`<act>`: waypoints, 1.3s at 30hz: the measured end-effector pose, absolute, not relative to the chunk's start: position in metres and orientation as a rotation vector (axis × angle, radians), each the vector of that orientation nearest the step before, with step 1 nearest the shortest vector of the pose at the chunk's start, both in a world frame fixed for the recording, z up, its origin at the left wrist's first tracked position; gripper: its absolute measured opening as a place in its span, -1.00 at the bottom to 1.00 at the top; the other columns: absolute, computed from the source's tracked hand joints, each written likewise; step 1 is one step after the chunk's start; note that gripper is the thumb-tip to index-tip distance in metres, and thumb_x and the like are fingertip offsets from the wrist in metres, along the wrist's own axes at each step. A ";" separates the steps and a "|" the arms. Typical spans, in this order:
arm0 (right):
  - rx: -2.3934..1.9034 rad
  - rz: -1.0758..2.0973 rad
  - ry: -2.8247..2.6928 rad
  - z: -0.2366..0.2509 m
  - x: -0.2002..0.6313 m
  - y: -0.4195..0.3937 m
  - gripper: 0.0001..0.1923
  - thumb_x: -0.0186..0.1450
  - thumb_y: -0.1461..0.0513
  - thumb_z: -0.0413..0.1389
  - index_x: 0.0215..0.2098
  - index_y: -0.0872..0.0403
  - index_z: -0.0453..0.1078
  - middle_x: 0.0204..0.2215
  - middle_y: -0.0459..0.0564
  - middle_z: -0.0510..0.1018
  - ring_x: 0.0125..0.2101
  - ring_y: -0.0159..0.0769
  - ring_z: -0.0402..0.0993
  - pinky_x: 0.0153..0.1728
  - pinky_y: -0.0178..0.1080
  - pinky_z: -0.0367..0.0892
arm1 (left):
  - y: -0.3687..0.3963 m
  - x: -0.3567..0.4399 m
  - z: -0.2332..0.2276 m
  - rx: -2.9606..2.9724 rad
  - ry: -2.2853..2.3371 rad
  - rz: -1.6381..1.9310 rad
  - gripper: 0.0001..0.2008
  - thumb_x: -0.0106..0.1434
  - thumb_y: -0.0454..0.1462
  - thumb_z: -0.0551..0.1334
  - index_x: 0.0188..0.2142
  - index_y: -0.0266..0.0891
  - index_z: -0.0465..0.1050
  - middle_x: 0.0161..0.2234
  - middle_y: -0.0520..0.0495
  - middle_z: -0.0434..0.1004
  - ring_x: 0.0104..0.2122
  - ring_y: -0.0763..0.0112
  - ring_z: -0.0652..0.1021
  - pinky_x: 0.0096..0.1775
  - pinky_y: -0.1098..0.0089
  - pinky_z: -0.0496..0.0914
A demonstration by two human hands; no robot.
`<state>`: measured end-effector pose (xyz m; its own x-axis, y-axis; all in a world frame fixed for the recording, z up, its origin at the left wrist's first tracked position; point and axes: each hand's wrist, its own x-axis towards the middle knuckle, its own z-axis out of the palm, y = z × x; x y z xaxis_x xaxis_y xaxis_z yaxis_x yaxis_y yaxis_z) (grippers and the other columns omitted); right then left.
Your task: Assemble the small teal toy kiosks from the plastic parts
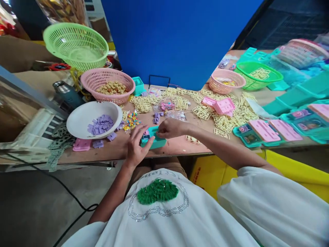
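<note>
A small teal plastic tray [157, 142] lies near the front edge of the wooden table [180, 145]. My left hand [136, 145] grips its left end, with a small pink piece showing by the fingers. My right hand [171, 128] rests over the tray's top right, fingers pinched together; what they pinch is too small to tell. A pile of small colourful bits [131, 121] and purple pieces [156, 118] lie just behind the hands.
A white bowl [79, 118] with purple tiles stands left, a pink basket [108, 85] of tan pieces and a green basket [76, 44] behind it. Cream plastic frames [203, 111] cover the middle. Pink and green baskets and teal and pink toy trays [267, 132] fill the right.
</note>
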<state>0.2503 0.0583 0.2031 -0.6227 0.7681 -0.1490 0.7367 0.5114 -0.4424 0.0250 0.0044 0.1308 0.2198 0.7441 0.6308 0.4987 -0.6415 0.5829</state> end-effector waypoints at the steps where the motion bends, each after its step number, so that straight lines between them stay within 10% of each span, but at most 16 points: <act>1: -1.396 0.625 -2.711 0.200 0.247 0.056 -0.61 0.30 0.24 0.20 -0.67 0.03 0.32 -0.68 -0.10 0.37 -0.56 -0.36 0.23 -0.42 -0.21 0.05 | 0.006 0.026 0.133 2.257 1.153 1.351 -0.64 0.53 -0.05 0.23 0.15 -0.19 0.54 0.13 -0.22 0.62 0.21 0.14 0.59 0.27 0.06 0.52; 6: -1.529 0.491 -2.610 0.197 0.254 0.058 -0.57 0.37 0.20 0.21 -0.65 0.02 0.34 -0.65 -0.02 0.42 -0.51 -0.28 0.35 -0.38 -0.20 0.06 | 0.009 0.029 0.136 2.333 1.089 1.256 -0.73 0.56 -0.17 0.18 0.06 -0.18 0.61 0.10 -0.20 0.61 0.15 0.17 0.59 0.22 0.12 0.53; 15: -1.516 0.596 -2.094 0.202 0.327 0.070 -0.41 0.49 -0.07 0.13 -0.58 -0.01 0.08 -0.65 -0.21 0.10 -0.57 -0.42 -0.02 -0.46 -0.20 -0.07 | 0.038 0.040 0.152 2.526 1.056 0.848 -0.82 0.38 -0.32 0.34 -0.06 -0.14 0.69 -0.12 -0.11 0.63 -0.04 0.14 0.59 0.08 0.10 0.54; 25: -1.791 0.084 -2.346 0.151 0.335 0.053 -0.82 0.46 0.18 0.23 -0.27 0.11 0.56 -0.22 0.17 0.64 -0.13 -0.04 0.45 -0.14 -0.12 0.23 | 0.056 0.062 0.182 2.579 1.244 0.415 -0.95 0.30 -0.35 0.38 -0.25 -0.28 0.65 -0.15 -0.24 0.64 0.01 -0.06 0.56 0.11 0.01 0.49; 32: -1.949 -0.099 -2.294 0.136 0.321 0.066 -0.65 0.52 0.09 0.10 0.05 0.17 0.57 -0.02 0.32 0.63 0.02 0.16 0.37 -0.03 0.03 0.23 | 0.057 0.061 0.185 2.600 1.214 0.409 -0.98 0.32 -0.33 0.38 -0.27 -0.21 0.62 -0.24 -0.16 0.71 -0.08 0.01 0.61 0.00 0.07 0.51; 39: -2.090 0.032 -2.343 0.138 0.314 0.086 -0.68 0.47 0.15 0.10 -0.07 0.21 0.62 -0.11 0.36 0.70 0.01 0.16 0.46 -0.07 -0.01 0.29 | 0.067 0.063 0.182 2.619 1.187 0.310 -0.89 0.34 -0.37 0.35 -0.24 -0.22 0.71 -0.21 -0.22 0.74 -0.05 -0.04 0.61 0.01 0.04 0.52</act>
